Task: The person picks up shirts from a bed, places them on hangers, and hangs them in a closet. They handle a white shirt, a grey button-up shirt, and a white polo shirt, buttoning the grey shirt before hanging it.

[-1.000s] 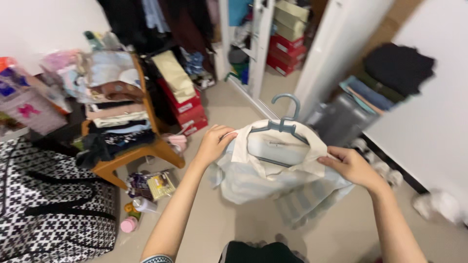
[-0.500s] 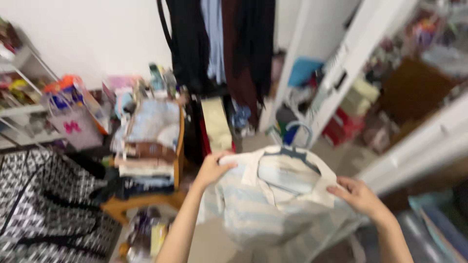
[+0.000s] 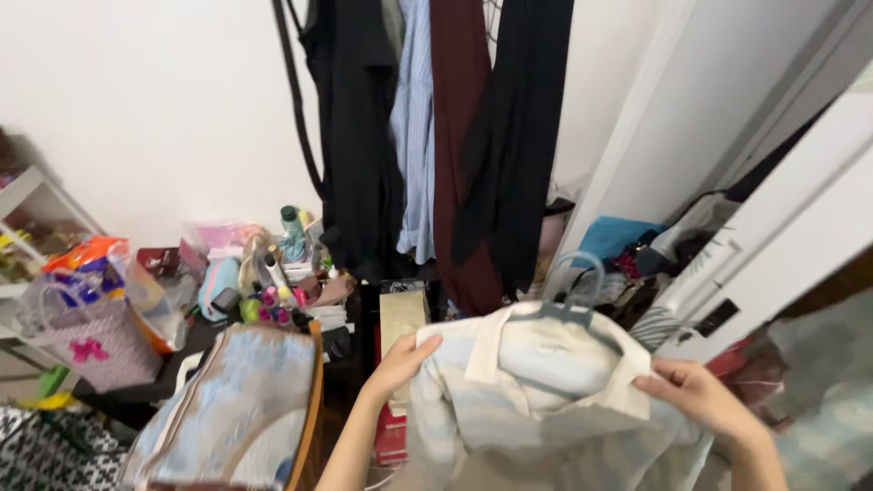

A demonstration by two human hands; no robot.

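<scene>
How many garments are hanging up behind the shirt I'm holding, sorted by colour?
Black garments: 2, the other
Light blue shirt: 1
Dark red garment: 1
Total: 4 hanging, apart from the striped shirt held on its hanger.

Dark clothes (image 3: 364,136), a pale blue shirt (image 3: 416,127) and a maroon garment (image 3: 459,155) hang against the white wall (image 3: 155,100). Below left, bottles (image 3: 273,291) crowd a table beside a woven bag (image 3: 91,341). A folded blue cloth (image 3: 227,409) lies on a wooden chair (image 3: 312,409).
</scene>
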